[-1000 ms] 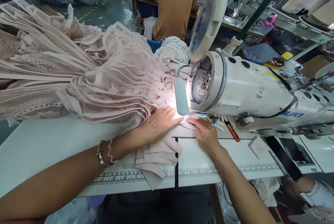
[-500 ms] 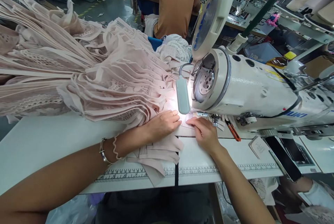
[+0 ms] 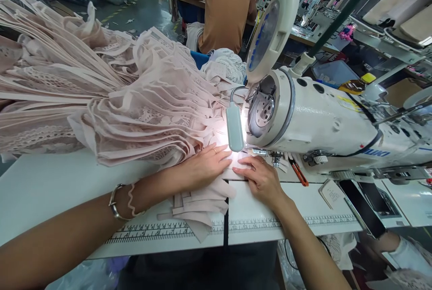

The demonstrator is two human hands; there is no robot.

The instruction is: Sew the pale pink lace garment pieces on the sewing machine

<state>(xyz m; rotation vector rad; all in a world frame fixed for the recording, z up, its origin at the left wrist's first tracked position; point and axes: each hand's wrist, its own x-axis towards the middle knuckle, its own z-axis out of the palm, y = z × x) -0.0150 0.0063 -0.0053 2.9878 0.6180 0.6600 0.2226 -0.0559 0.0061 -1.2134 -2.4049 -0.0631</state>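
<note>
A white sewing machine [image 3: 310, 114] stands on the table, its head end facing my hands. My left hand [image 3: 211, 164] lies flat with its fingers stretched toward the needle area, resting on pale pink fabric. Just right of it, my right hand [image 3: 258, 175] has its fingers extended and apart, fingertips pressing on the lit fabric below the machine head. A small green lamp [image 3: 235, 128] hangs over this spot and partly hides it. Pale pink garments with lace [image 3: 151, 101] are heaped beside my left arm. Fabric ends [image 3: 202, 204] stick out below my left wrist.
Orange-handled thread snips [image 3: 299, 173] lie right of my right hand. A small notepad [image 3: 330, 194] and a phone [image 3: 361, 206] rest farther right. A printed ruler [image 3: 256, 225] runs along the table's front edge. Beyond the machine sits a person in a brown shirt [image 3: 225, 11].
Both hands have loosened from closed finger grips to stretched fingers. My left hand has slid slightly left and flattened on the fabric. The whole view has shifted a little.
</note>
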